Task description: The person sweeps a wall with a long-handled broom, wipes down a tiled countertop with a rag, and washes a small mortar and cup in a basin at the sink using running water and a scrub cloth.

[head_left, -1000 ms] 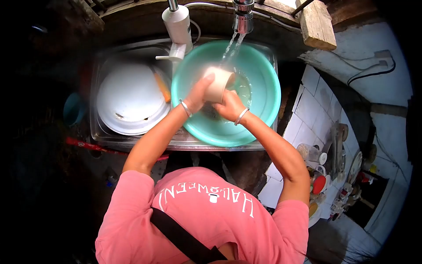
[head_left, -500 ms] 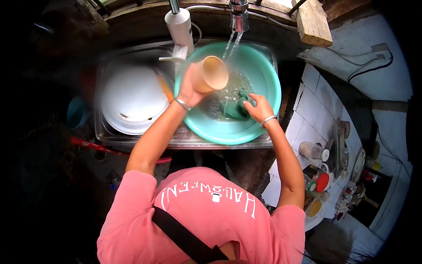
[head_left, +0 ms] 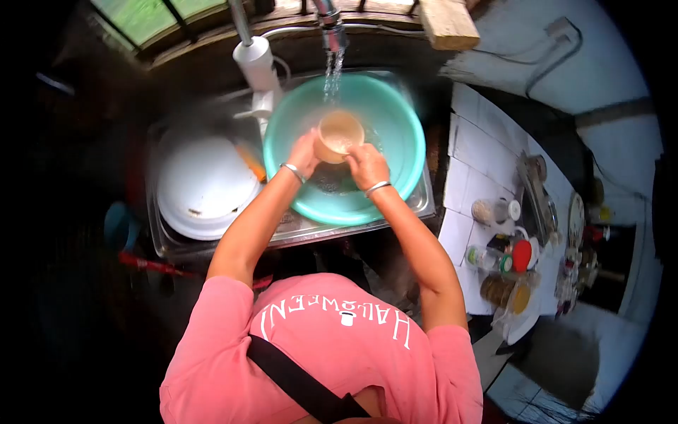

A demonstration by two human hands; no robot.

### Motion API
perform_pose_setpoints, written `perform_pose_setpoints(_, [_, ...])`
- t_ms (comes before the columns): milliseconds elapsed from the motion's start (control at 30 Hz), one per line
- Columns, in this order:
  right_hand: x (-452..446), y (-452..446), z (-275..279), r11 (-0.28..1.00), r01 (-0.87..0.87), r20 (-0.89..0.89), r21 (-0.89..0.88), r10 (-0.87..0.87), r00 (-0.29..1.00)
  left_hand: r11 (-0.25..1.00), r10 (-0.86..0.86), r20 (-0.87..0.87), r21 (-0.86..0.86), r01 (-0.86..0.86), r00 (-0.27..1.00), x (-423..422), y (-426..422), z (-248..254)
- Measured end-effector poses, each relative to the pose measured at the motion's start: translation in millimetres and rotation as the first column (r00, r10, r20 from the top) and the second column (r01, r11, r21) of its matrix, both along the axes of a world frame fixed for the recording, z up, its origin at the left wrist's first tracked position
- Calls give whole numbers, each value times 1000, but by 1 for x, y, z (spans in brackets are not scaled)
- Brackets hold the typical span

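A pale orange cup (head_left: pixel 340 133) is held over the green basin (head_left: pixel 413 155), its opening facing up beneath the stream from the faucet (head_left: pixel 334 37). My left hand (head_left: pixel 304 152) grips the cup's left side. At its lower right rim my right hand (head_left: pixel 367 166) has its fingers closed on the edge. Water lies in the basin below, and the green cloth seen there before is mostly hidden by my hands and the cup.
Left of the basin, a white lid or plate (head_left: pixel 205 180) and an orange object (head_left: pixel 251 162) lie in the metal sink (head_left: pixel 282 237). A white dispenser (head_left: pixel 256 67) rises behind. Jars (head_left: pixel 494 210) stand on the tiled counter (head_left: pixel 466 177) at right.
My right hand let go of the green cloth and came to the cup's rim. The cup turned its opening up under the water. The view has shifted, showing more window and counter.
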State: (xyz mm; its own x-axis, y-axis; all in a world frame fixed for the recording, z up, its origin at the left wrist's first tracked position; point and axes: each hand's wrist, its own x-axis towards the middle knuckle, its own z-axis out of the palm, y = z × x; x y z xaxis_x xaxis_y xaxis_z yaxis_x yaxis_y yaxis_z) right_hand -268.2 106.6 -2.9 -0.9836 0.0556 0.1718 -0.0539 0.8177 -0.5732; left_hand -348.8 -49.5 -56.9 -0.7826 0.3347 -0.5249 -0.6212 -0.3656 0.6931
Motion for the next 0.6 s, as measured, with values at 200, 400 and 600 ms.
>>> perform_pose_setpoints(200, [-3,-18,-45,993,113,-131,37,-107,986,740,-249,-498,-652,-168,831,-16,-20,-11])
perform_pose_setpoints(400, [126,-19,65,902,105,-90,-420,-157,983,733,-534,-669,-671,-110,518,17,-62,68])
perform_pose_setpoints(600, [372,48,86,428,316,188,-847,-316,930,709,-628,-714,-689,-152,310,122,-63,119])
